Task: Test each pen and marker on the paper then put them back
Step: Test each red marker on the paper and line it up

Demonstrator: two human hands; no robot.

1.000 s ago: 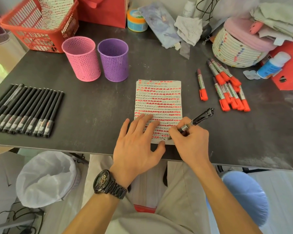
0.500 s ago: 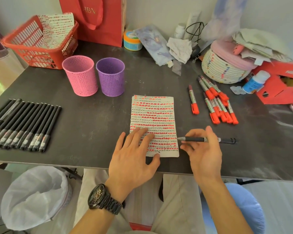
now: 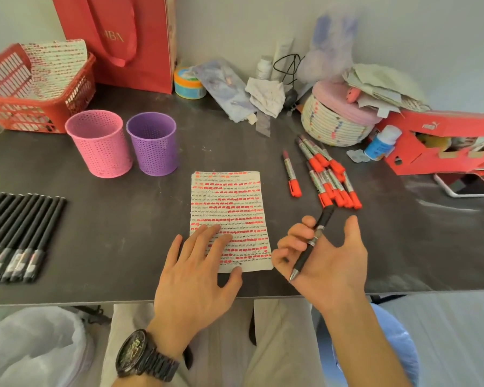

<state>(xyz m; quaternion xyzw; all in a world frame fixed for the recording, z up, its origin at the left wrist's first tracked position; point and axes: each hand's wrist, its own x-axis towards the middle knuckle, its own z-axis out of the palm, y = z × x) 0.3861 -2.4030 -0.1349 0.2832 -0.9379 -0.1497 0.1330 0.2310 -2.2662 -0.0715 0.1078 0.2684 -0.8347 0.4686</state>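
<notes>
Slanting between curled right fingers [image 3: 298, 230]: black pen [image 3: 309, 245].

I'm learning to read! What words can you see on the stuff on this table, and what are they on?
"BA", gold on the red paper bag; the letter before is blurred.
"PUMA", white on the red shoebox.
Scribbled lines on the paper sheet: too small to read.
Labels on the orange markers, blue bottle and round tin: too blurred to read.
</notes>
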